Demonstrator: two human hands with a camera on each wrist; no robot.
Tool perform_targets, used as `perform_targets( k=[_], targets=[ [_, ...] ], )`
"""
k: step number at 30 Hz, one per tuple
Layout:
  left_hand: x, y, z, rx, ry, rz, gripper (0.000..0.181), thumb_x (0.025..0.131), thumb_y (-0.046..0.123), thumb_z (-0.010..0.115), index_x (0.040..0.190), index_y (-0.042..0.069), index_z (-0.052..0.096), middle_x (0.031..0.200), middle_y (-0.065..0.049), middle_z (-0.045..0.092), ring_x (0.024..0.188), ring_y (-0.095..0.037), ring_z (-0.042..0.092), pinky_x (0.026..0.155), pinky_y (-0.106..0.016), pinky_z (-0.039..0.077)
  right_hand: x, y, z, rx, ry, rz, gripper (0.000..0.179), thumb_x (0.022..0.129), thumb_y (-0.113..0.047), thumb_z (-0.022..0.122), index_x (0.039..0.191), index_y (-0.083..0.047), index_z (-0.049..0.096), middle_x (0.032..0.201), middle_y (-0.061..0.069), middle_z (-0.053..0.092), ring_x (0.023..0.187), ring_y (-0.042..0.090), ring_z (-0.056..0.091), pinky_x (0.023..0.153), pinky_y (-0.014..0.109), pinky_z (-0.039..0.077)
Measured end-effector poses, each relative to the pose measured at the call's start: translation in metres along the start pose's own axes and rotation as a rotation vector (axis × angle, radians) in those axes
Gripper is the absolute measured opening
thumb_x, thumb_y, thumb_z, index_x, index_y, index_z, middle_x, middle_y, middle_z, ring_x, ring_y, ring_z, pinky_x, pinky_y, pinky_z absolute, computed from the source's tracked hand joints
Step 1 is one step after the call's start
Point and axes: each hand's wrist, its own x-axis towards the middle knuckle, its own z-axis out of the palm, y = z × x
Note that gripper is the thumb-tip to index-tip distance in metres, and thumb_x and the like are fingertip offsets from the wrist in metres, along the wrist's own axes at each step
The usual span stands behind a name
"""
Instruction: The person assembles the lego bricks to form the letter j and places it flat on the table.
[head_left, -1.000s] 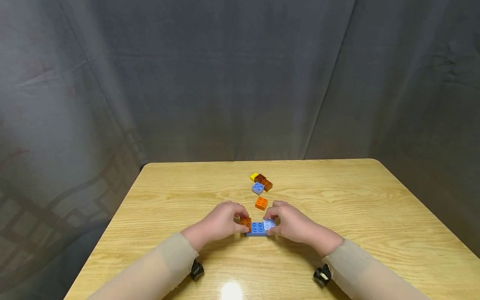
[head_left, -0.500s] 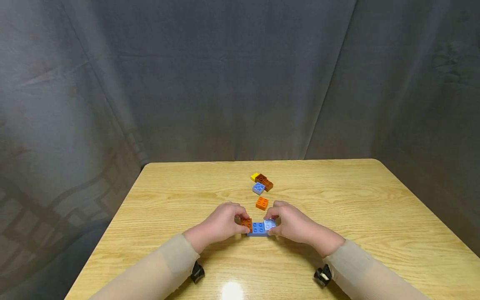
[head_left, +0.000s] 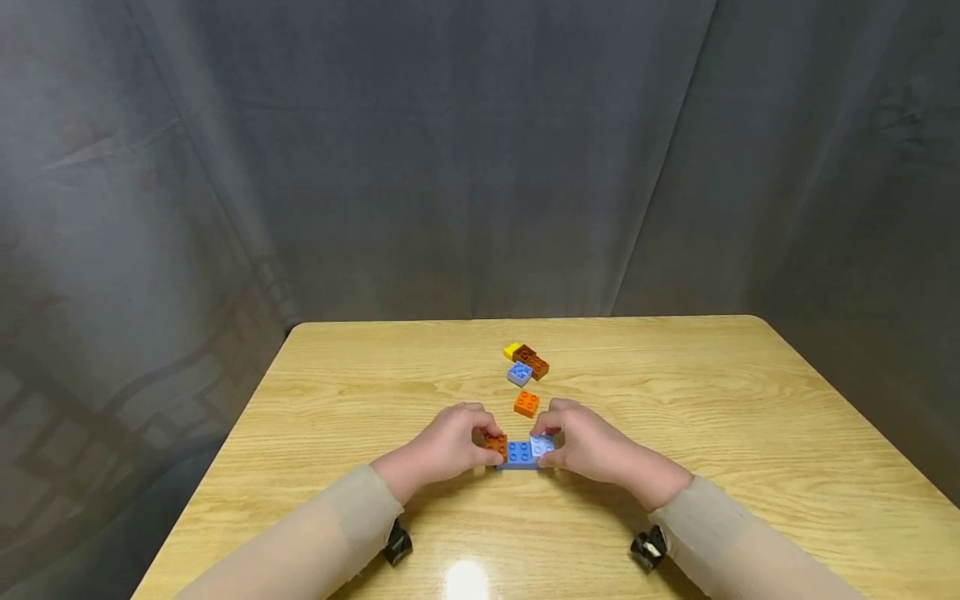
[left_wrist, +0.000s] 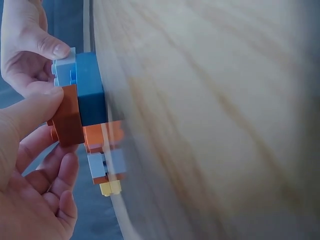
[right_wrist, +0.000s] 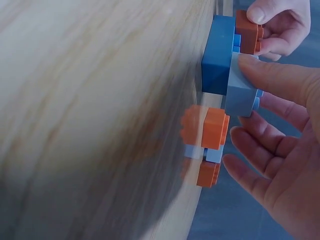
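A longer blue brick [head_left: 518, 455] rests on the table, its middle studs showing. On its left end my left hand [head_left: 450, 443] pinches a reddish-brown brick [head_left: 497, 447] between thumb and fingers. At the other end my right hand [head_left: 590, 442] pinches a light blue brick [head_left: 541, 445]. In the left wrist view the brown brick [left_wrist: 70, 115] sits against the blue brick [left_wrist: 90, 90] and juts past its end. The right wrist view has the light blue brick [right_wrist: 241, 87] on the blue brick [right_wrist: 218, 55], also overhanging, with the thumb on its side.
Just beyond the hands lies an orange brick [head_left: 527, 403]. Farther back are an upturned light blue brick [head_left: 520, 373], two brown bricks [head_left: 537, 367] and a yellow brick [head_left: 512, 351]. The wooden table [head_left: 360, 367] ends at a grey curtain [head_left: 450, 208].
Both hands keep their grip on the brown and light blue bricks. The whole head view has shifted slightly, and the bricks hold the same arrangement.
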Motion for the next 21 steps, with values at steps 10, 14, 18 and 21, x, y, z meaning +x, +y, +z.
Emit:
perform_targets(
  k=[10, 14, 18, 21],
  targets=[
    [0.001, -0.001, 0.002, -0.043, -0.008, -0.025, 0.018, 0.082, 0.023, 0.084, 0.095, 0.018, 0.072, 0.087, 0.011, 0.057, 0.083, -0.010, 0.055, 0.074, -0.028, 0.047, 0.004, 0.003, -0.010, 0.034, -0.037, -0.046, 0.024, 0.084, -0.023, 0.081, 0.102, -0.010, 0.072, 0.085, -0.005, 0.054, 0.077, 0.016, 0.051, 0.067, 0.029, 0.043],
    [0.000, -0.001, 0.002, -0.038, -0.011, -0.029, 0.018, 0.082, 0.024, 0.083, 0.096, 0.018, 0.073, 0.086, 0.011, 0.057, 0.082, -0.009, 0.055, 0.072, -0.028, 0.047, 0.018, 0.008, -0.021, 0.087, 0.008, -0.039, 0.019, 0.091, -0.020, 0.074, 0.103, -0.006, 0.072, 0.085, -0.004, 0.057, 0.076, 0.015, 0.052, 0.067, 0.032, 0.045],
    [0.001, -0.001, 0.002, -0.024, -0.009, -0.024, 0.019, 0.082, 0.025, 0.084, 0.096, 0.018, 0.073, 0.086, 0.011, 0.057, 0.080, -0.009, 0.053, 0.071, -0.028, 0.046, 0.038, 0.018, -0.022, 0.070, 0.064, 0.039, 0.018, 0.088, -0.013, 0.076, 0.104, -0.005, 0.072, 0.083, -0.001, 0.056, 0.075, 0.017, 0.050, 0.067, 0.034, 0.043],
    [0.001, -0.001, 0.002, -0.020, -0.007, -0.019, 0.019, 0.081, 0.025, 0.084, 0.095, 0.018, 0.073, 0.086, 0.011, 0.057, 0.078, -0.009, 0.053, 0.070, -0.028, 0.045, 0.052, 0.026, -0.017, 0.052, 0.059, 0.117, 0.024, 0.086, -0.013, 0.079, 0.106, -0.005, 0.071, 0.084, 0.002, 0.056, 0.075, 0.019, 0.049, 0.068, 0.035, 0.043]
  ],
)
